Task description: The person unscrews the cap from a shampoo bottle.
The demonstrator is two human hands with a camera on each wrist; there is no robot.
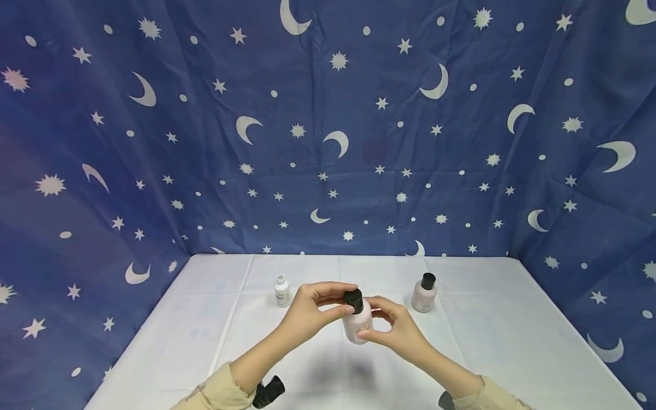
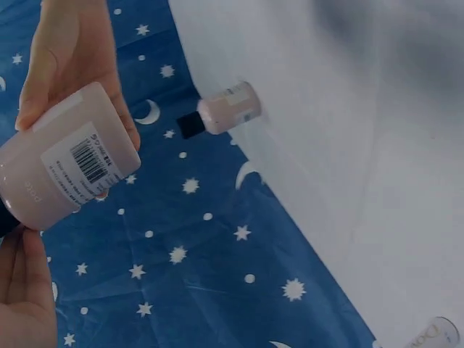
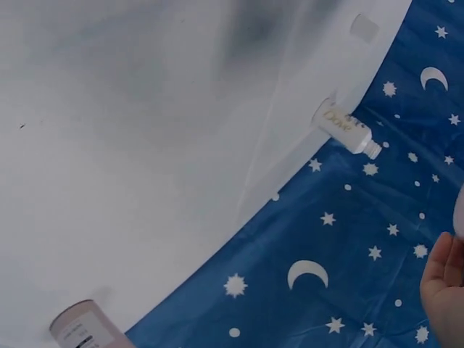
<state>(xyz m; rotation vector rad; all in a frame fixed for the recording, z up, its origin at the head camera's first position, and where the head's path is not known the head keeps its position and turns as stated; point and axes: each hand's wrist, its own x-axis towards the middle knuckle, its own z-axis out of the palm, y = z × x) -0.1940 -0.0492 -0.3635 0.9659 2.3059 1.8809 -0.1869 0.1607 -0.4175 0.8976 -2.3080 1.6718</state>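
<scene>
Both hands hold a pale pink bottle (image 1: 357,324) above the white table, tilted with its black cap (image 1: 353,300) upward. My left hand (image 1: 312,307) pinches the cap between thumb and fingers. Thumb and fingers of my right hand (image 1: 397,326) grip the body lower down. In the left wrist view, the bottle's barcode label (image 2: 83,165) faces the camera. A second pink bottle (image 1: 423,293) with a black cap stands to the right. On the left stands a small white Dove bottle (image 1: 282,291), its threaded neck uncovered.
A small whitish cap-like piece (image 3: 365,27) lies on the table in the right wrist view. The white cloth-covered table (image 1: 410,376) ends at a blue curtain (image 1: 328,142) with moons and stars, which also hangs at both sides. A black device (image 1: 269,392) is at the left wrist.
</scene>
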